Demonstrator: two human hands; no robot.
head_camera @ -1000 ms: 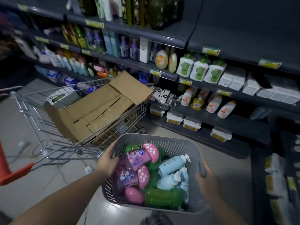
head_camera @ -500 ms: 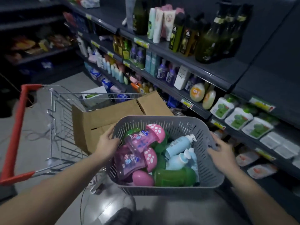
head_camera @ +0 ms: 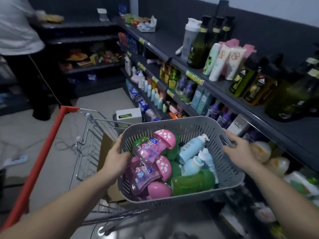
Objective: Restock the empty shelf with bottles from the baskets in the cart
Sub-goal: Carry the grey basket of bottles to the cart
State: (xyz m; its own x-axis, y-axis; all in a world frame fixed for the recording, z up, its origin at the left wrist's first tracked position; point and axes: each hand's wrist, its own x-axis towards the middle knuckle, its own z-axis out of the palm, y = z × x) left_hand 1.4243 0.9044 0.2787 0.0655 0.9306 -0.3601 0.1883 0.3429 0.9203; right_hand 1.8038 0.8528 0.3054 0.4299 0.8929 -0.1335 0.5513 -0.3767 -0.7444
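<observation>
Step in hand: fetching stock. A grey perforated plastic basket (head_camera: 229, 171) is held in the air beside the wire shopping cart with a red handle (head_camera: 40, 159), facing the dark metal shelving (head_camera: 222, 90). Judging by the full basket, no bottle has been shelved yet.
Left hand (head_camera: 115, 159): curled round the basket's left rim.
Right hand (head_camera: 241, 150): fingers hooked over the right rim, by the handle slot.
Load: pink bottles with spotted mushroom caps (head_camera: 151, 149), pale blue pump bottles (head_camera: 191, 149) and green bottles (head_camera: 191, 183), all lying loose on their sides.
Next move: probably find a resting place for the basket, free one hand, then stand the bottles upright on a bare stretch of shelf (head_camera: 164, 42). Which shelf is meant cannot be told.
Edges: the shelf lip runs just beside the basket's right corner. The cart's wire wall (head_camera: 91, 135) and a brown cardboard box (head_camera: 107, 144) lie at its left.
Open room: tiled floor (head_camera: 25, 135) left of the cart. A second person in a white top (head_camera: 17, 28) stands well apart.
</observation>
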